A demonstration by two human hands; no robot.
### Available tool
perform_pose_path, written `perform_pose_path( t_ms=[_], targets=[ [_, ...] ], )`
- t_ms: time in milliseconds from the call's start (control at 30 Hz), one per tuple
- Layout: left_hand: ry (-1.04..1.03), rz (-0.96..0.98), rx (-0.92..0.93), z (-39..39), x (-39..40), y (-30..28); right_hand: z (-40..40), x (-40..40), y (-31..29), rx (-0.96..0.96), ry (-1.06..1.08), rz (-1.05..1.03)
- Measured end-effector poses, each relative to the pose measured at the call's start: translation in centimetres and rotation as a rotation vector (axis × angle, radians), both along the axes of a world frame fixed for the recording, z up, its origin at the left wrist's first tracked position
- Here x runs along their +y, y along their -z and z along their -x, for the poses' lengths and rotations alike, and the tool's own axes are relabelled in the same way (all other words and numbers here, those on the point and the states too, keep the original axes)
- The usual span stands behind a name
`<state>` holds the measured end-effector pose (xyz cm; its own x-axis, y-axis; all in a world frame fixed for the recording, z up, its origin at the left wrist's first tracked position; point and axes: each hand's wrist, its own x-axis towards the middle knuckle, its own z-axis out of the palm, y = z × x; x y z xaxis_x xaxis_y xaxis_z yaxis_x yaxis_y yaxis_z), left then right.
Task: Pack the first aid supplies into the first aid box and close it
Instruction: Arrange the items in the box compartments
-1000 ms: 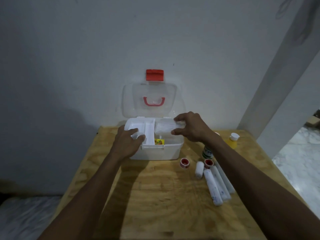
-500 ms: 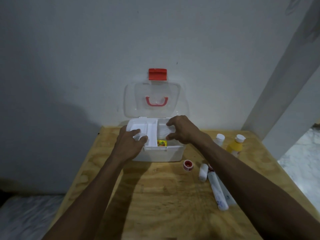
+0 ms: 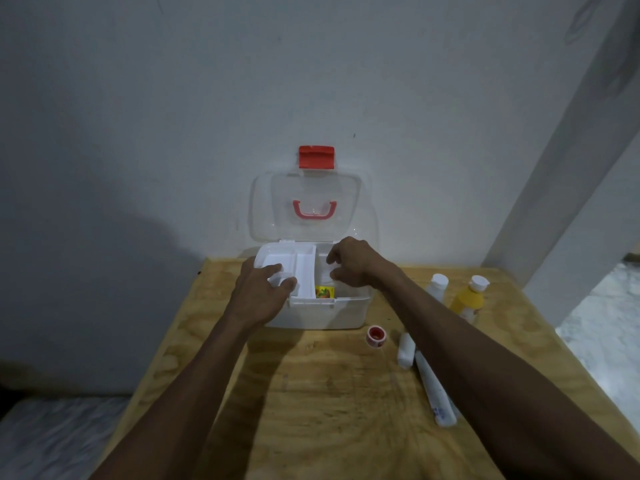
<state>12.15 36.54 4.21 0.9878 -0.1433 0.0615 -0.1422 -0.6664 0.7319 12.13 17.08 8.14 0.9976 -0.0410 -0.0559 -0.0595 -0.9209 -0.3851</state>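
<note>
- Head view: the white first aid box [image 3: 322, 311] sits at the far edge of the wooden table [image 3: 311, 393], against the wall, its clear lid [image 3: 311, 209] standing upright with the red latch [image 3: 316, 156] on top.
- The left hand [image 3: 259, 299] grips the white inner tray [image 3: 287, 266] at its near edge, thumb curled over the rim.
- The right hand [image 3: 353, 265] hovers over the box's right compartment, fingers loosely curled; whether it holds anything I cannot tell.
- A small yellow packet [image 3: 325, 292] lies inside the box, just beside the tray.
- On the table right of the box: a red tape roll [image 3: 375, 336], a short white roll [image 3: 406, 349], long white tubes [image 3: 434, 393], a white bottle [image 3: 437, 287] and a yellow bottle [image 3: 469, 299].
</note>
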Motion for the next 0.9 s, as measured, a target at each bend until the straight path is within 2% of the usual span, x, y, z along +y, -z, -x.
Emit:
perform_pose_path(
  t_ms=[333,500,800,900],
  targets=[
    [-0.009,0.003,0.012,0.2,-0.1,-0.1,0.5,1.4,1.8,-0.122,0.213,-0.264],
    [-0.004,-0.004,0.009,0.1,-0.1,-0.2,0.4,1.6,2.0,-0.145,0.181,-0.208],
    [0.008,-0.007,0.017,0.2,-0.2,-0.3,-0.2,1.7,2.5,-0.160,0.037,-0.357],
    [0.004,-0.020,0.011,0.1,-0.1,-0.3,-0.5,1.9,2.9,-0.098,0.009,-0.355]
  ],
)
